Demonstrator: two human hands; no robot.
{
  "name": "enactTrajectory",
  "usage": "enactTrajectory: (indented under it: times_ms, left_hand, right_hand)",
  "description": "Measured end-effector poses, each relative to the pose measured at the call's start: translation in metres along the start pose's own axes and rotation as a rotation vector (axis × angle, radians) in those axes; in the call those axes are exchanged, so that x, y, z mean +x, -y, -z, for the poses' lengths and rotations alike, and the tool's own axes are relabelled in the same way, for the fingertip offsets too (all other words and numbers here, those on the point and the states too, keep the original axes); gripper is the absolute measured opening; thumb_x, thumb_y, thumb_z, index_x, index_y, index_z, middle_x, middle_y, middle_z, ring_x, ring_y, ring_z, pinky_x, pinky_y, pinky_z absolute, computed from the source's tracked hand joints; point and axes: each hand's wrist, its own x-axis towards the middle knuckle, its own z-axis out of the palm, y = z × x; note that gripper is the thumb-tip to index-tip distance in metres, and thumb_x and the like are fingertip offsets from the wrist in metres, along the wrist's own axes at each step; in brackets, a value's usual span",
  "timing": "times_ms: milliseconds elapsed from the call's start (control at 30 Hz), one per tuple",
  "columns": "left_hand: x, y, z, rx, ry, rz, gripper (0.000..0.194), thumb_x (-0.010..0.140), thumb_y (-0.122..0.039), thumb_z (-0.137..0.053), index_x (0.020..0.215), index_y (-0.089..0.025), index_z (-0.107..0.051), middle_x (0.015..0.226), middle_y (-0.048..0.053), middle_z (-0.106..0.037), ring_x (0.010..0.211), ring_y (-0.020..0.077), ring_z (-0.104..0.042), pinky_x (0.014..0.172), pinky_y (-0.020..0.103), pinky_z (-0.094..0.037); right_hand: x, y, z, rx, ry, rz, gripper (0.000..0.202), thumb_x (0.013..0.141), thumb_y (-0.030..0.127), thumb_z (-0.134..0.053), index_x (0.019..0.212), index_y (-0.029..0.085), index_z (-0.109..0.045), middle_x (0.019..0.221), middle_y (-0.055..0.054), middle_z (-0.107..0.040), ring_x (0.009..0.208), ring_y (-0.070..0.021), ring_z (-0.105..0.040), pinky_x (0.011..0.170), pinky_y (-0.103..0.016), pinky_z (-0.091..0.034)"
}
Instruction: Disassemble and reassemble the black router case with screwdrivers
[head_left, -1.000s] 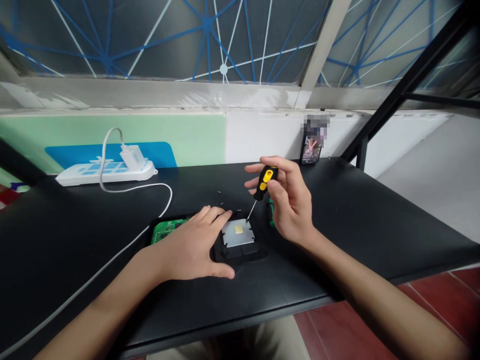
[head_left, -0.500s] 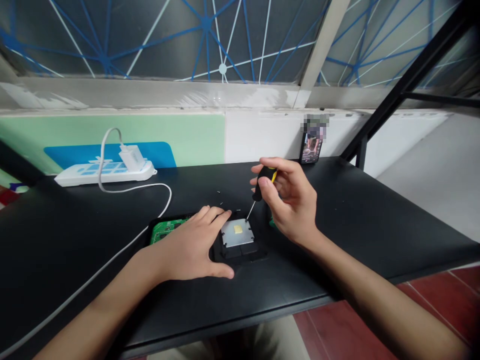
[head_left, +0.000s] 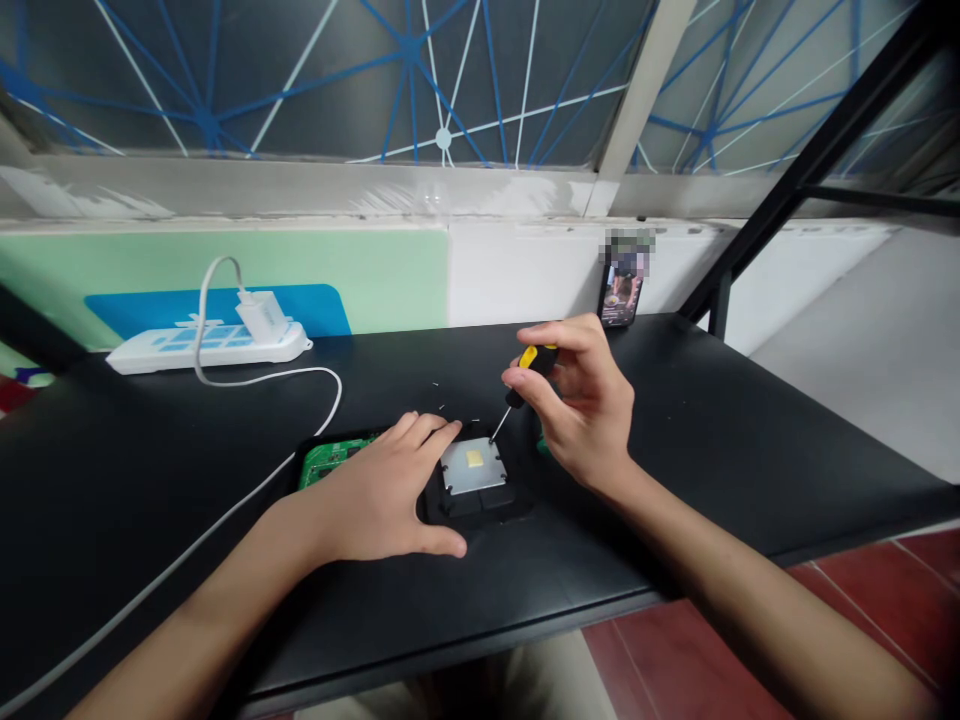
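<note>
My right hand [head_left: 589, 400] grips a black and yellow screwdriver [head_left: 537, 360] between thumb and fingers. The screwdriver slants, its tip at the upper right corner of a silver metal plate [head_left: 457, 475] that has a yellow square [head_left: 475, 458] on it. This plate lies in a black device casing [head_left: 480, 505]. Across the casing rests my left hand [head_left: 375, 490], palm down with fingers and thumb spread. It partly hides a green circuit board [head_left: 326, 458] on the left. Another green piece [head_left: 542, 445] shows just beside my right hand, mostly hidden.
Several tiny screws [head_left: 441, 407] lie behind the casing on the black table [head_left: 390, 365]. At the back left is a white power strip [head_left: 217, 345] with a charger [head_left: 262, 317] and a white cable [head_left: 187, 550] running forward. A phone [head_left: 624, 290] leans against the wall.
The screwdriver handle has turned in my right hand, and my thumb and fingers have shifted around it. The tip remains at the plate's corner. My left hand stays in place.
</note>
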Motion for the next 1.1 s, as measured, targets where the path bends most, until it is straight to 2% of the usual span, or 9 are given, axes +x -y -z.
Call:
enactTrajectory:
  times_ms: [167, 300, 467, 567, 667, 733, 933, 1100]
  left_hand:
    - [-0.0009, -0.0005, 0.0007, 0.000, 0.010, 0.000, 0.103, 0.079, -0.066, -0.071, 0.155, -0.011, -0.028, 0.156, 0.022, -0.037, 0.144, 0.0386, -0.033, 0.116, 0.054, -0.034]
    - [-0.0001, 0.0009, -0.0006, 0.001, -0.015, -0.018, 0.101, 0.079, -0.067, -0.070, 0.155, -0.015, -0.029, 0.155, 0.020, -0.039, 0.143, 0.0386, -0.035, 0.116, 0.056, -0.033]
    - [-0.0002, 0.0017, -0.0008, 0.000, -0.007, -0.011, 0.103, 0.079, -0.067, -0.070, 0.155, -0.012, -0.028, 0.156, 0.021, -0.037, 0.145, 0.0385, -0.032, 0.116, 0.054, -0.033]
    - [-0.0014, 0.0011, -0.0005, 0.001, -0.005, -0.006, 0.105, 0.078, -0.067, -0.071, 0.155, -0.008, -0.028, 0.156, 0.022, -0.037, 0.144, 0.0382, -0.033, 0.117, 0.053, -0.032]
    - [-0.0019, 0.0001, -0.0007, -0.004, -0.009, -0.008, 0.104, 0.078, -0.065, -0.072, 0.155, -0.008, -0.029, 0.154, 0.021, -0.039, 0.142, 0.0379, -0.035, 0.117, 0.052, -0.033]
    - [-0.0016, -0.0001, -0.0010, -0.007, -0.016, -0.009, 0.104, 0.078, -0.065, -0.072, 0.155, -0.009, -0.029, 0.154, 0.021, -0.039, 0.142, 0.0381, -0.035, 0.116, 0.052, -0.034]
    - [-0.0005, 0.0022, -0.0013, -0.008, -0.018, -0.019, 0.101, 0.079, -0.067, -0.070, 0.154, -0.014, -0.030, 0.155, 0.020, -0.039, 0.143, 0.0391, -0.035, 0.115, 0.055, -0.034]
    - [-0.0009, 0.0022, -0.0014, -0.005, -0.012, -0.013, 0.102, 0.078, -0.068, -0.069, 0.155, -0.014, -0.029, 0.155, 0.020, -0.038, 0.144, 0.0390, -0.035, 0.115, 0.054, -0.035]
  right_hand:
    - [-0.0028, 0.0002, 0.0004, 0.062, 0.035, -0.064, 0.032, 0.097, 0.027, -0.058, 0.128, 0.031, -0.060, 0.107, -0.004, -0.066, 0.085, -0.0158, -0.067, 0.067, -0.032, -0.059]
    - [-0.0049, -0.0006, 0.0012, 0.105, 0.082, -0.060, 0.034, 0.102, 0.031, -0.046, 0.135, 0.031, -0.054, 0.110, -0.004, -0.069, 0.088, -0.0164, -0.070, 0.072, -0.034, -0.062]
    - [-0.0048, -0.0002, 0.0006, 0.103, 0.076, -0.071, 0.033, 0.101, 0.032, -0.048, 0.134, 0.031, -0.055, 0.114, -0.005, -0.067, 0.088, -0.0166, -0.069, 0.070, -0.034, -0.062]
    - [-0.0036, -0.0014, -0.0006, 0.075, 0.038, -0.061, 0.031, 0.097, 0.034, -0.058, 0.127, 0.033, -0.060, 0.115, -0.005, -0.062, 0.090, -0.0179, -0.066, 0.066, -0.034, -0.060]
    - [-0.0020, -0.0030, -0.0011, 0.012, -0.008, 0.027, 0.031, 0.088, 0.033, -0.072, 0.118, 0.035, -0.066, 0.107, -0.004, -0.058, 0.090, -0.0196, -0.061, 0.062, -0.035, -0.058]
    - [-0.0012, -0.0028, -0.0009, -0.020, -0.021, 0.050, 0.030, 0.086, 0.031, -0.074, 0.115, 0.036, -0.068, 0.101, -0.003, -0.058, 0.086, -0.0194, -0.059, 0.060, -0.034, -0.055]
    - [-0.0030, 0.0008, -0.0006, 0.036, 0.008, -0.053, 0.032, 0.097, 0.030, -0.057, 0.128, 0.032, -0.061, 0.105, -0.005, -0.062, 0.083, -0.0175, -0.065, 0.065, -0.035, -0.058]
    - [-0.0049, -0.0009, 0.0010, 0.108, 0.057, -0.054, 0.031, 0.103, 0.031, -0.045, 0.131, 0.031, -0.056, 0.110, -0.004, -0.068, 0.085, -0.0154, -0.069, 0.069, -0.032, -0.060]
